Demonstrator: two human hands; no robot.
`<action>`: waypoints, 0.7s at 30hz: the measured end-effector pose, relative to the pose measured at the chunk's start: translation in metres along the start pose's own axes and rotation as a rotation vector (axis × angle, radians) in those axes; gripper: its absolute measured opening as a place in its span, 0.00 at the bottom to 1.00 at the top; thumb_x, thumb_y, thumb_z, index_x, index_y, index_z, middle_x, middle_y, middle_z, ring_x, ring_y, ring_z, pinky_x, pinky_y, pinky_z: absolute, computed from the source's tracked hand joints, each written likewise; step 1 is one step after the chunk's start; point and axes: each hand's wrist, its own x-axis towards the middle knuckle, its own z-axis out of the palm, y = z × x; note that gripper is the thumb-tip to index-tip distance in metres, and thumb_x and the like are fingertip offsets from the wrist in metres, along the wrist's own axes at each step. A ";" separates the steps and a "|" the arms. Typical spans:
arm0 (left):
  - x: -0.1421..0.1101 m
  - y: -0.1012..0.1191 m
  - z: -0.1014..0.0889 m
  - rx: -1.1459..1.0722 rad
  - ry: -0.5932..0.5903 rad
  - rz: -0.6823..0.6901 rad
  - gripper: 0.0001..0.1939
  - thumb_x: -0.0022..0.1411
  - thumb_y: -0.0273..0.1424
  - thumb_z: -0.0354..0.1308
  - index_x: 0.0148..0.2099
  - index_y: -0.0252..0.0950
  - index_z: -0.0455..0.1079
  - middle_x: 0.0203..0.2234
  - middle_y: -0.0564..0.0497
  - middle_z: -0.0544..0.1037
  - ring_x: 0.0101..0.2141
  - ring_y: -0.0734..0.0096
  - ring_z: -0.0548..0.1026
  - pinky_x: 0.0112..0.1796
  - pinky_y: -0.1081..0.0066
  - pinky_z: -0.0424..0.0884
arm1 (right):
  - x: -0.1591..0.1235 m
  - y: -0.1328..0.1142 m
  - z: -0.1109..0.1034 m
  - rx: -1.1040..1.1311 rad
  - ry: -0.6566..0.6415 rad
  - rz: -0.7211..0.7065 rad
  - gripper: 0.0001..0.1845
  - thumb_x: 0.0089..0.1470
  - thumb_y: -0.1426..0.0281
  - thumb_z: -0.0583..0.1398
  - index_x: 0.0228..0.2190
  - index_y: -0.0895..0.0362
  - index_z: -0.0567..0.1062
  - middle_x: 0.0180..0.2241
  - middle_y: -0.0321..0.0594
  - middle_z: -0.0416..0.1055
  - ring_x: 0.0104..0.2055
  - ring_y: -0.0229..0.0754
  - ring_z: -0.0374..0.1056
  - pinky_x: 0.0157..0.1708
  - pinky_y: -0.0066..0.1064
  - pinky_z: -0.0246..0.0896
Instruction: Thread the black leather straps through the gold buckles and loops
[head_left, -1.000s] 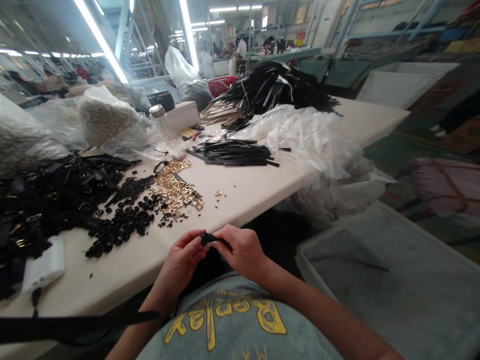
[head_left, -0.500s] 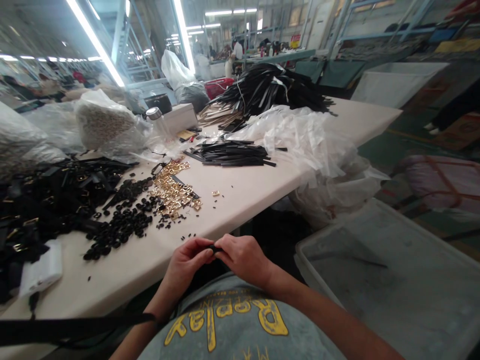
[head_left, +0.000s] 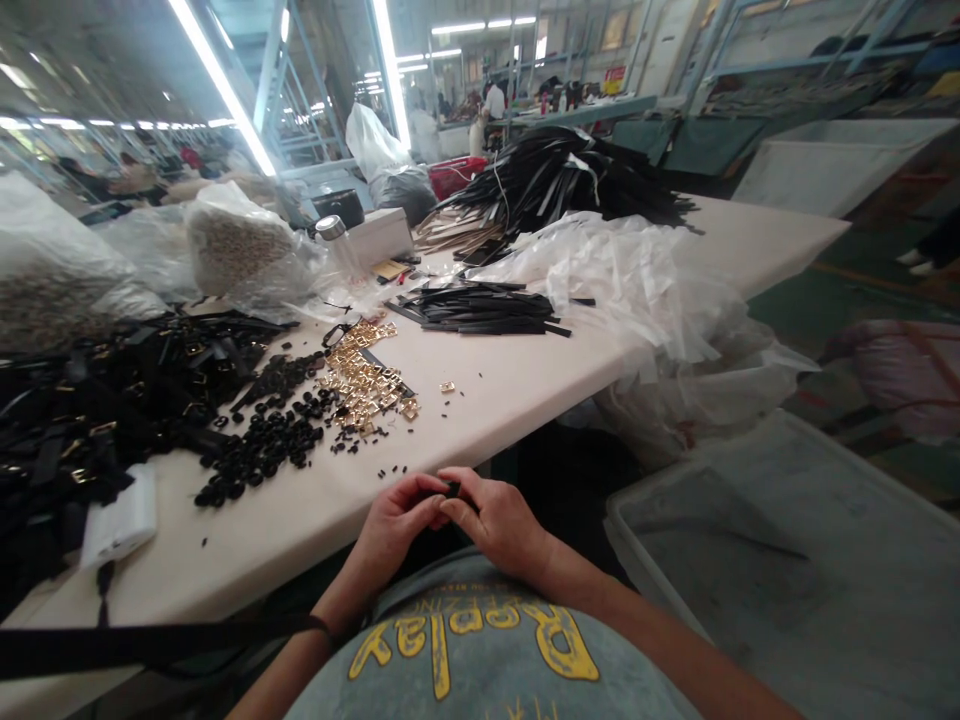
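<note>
Just off the table's near edge, my left hand (head_left: 405, 510) and my right hand (head_left: 499, 515) meet at the fingertips in front of my shirt. Both pinch a small black piece (head_left: 453, 489); fingers cover most of it, so its kind cannot be made out. Up and to the left on the table lie gold buckles (head_left: 364, 375) in a heap. Beside them spreads a pile of small round black parts (head_left: 262, 445). One loose gold buckle (head_left: 448, 387) lies apart, with tiny black bits around it.
Black straps with buckles (head_left: 112, 400) are heaped at the left by a white box-like device (head_left: 120, 515). Cut black strips (head_left: 487, 308) lie mid-table, a big strip bundle (head_left: 585, 175) behind. White plastic sheeting (head_left: 637, 270) hangs over the edge above a translucent bin (head_left: 750, 590).
The whole view has shifted slightly, so the table appears farther right. My fingers have changed their hold a little on the black piece, with both hands still together.
</note>
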 end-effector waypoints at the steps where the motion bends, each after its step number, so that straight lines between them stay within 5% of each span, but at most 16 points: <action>1: 0.000 0.002 -0.002 -0.005 0.002 0.007 0.10 0.50 0.35 0.69 0.33 0.35 0.76 0.20 0.53 0.76 0.23 0.73 0.71 0.28 0.74 0.68 | 0.000 0.001 0.000 -0.009 -0.010 -0.009 0.16 0.63 0.61 0.55 0.47 0.55 0.74 0.34 0.39 0.78 0.33 0.40 0.73 0.33 0.27 0.61; 9: 0.025 0.015 -0.024 0.109 0.000 0.022 0.11 0.46 0.36 0.70 0.31 0.36 0.77 0.20 0.53 0.77 0.23 0.72 0.73 0.28 0.73 0.70 | -0.001 0.010 -0.005 -0.120 0.042 0.021 0.10 0.60 0.67 0.57 0.29 0.57 0.74 0.25 0.36 0.73 0.27 0.37 0.66 0.28 0.26 0.53; 17: 0.120 0.040 -0.030 0.723 0.112 0.481 0.10 0.56 0.37 0.63 0.38 0.38 0.78 0.31 0.49 0.78 0.28 0.69 0.75 0.33 0.70 0.70 | -0.008 0.020 -0.004 -0.001 0.101 0.049 0.06 0.57 0.73 0.57 0.32 0.56 0.75 0.26 0.34 0.73 0.28 0.36 0.66 0.29 0.25 0.56; 21: 0.158 0.047 -0.016 1.034 0.063 0.541 0.10 0.55 0.34 0.63 0.41 0.40 0.79 0.38 0.46 0.79 0.36 0.61 0.76 0.43 0.65 0.68 | -0.011 0.020 -0.004 -0.002 0.104 0.042 0.06 0.56 0.74 0.58 0.33 0.56 0.76 0.27 0.35 0.74 0.28 0.36 0.68 0.30 0.25 0.58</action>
